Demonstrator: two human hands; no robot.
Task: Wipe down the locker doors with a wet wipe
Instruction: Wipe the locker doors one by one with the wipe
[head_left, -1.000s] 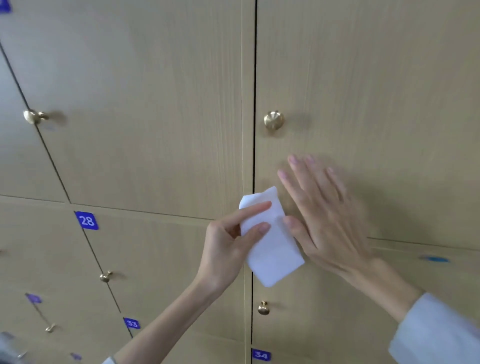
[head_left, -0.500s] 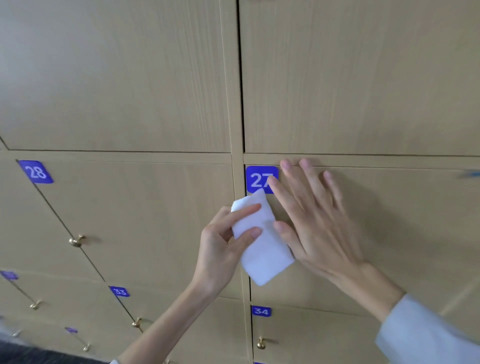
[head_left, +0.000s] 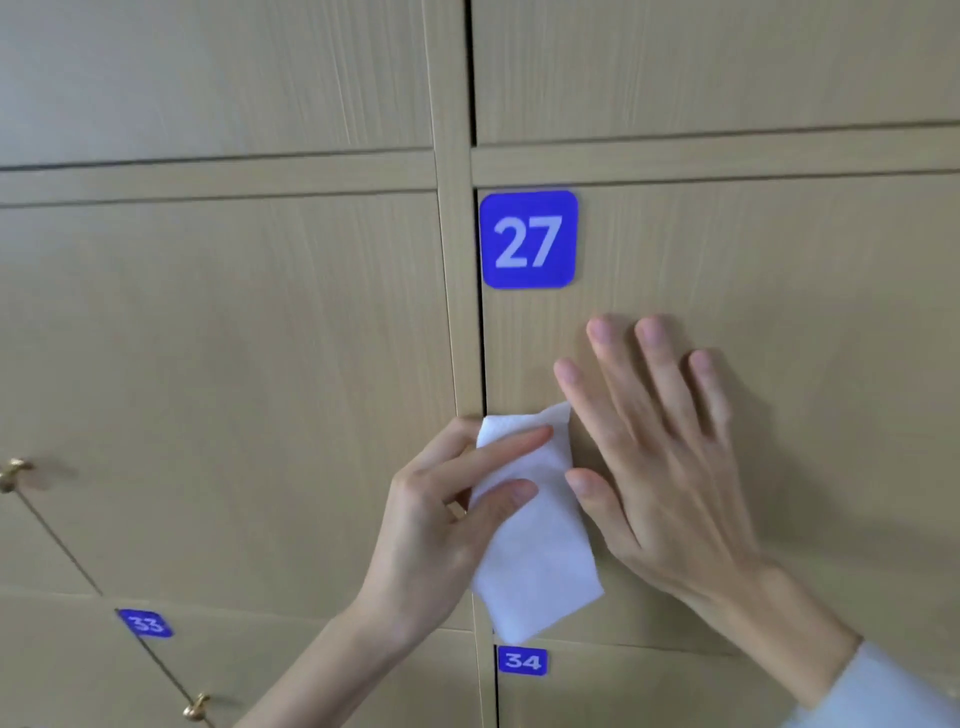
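Observation:
A folded white wet wipe (head_left: 535, 545) sits at the left edge of the light wooden locker door (head_left: 779, 364) that carries the blue label 27 (head_left: 528, 239). My left hand (head_left: 441, 525) pinches the wipe between thumb and forefinger. Just right of the wipe, my right hand (head_left: 660, 457) lies flat on the same door with straight, spread fingers, its thumb touching the wipe's right edge.
More locker doors surround it, with blue labels 33 (head_left: 147, 623) and 34 (head_left: 522, 661) below. Brass knobs stand out at the left edge (head_left: 13, 470) and the lower left (head_left: 196, 706). A dark gap (head_left: 471, 73) runs between the door columns.
The view has dropped from the door with the brass knob to door 27 and closed in on it. Both hands keep their pose, now lower on door 27, below its label.

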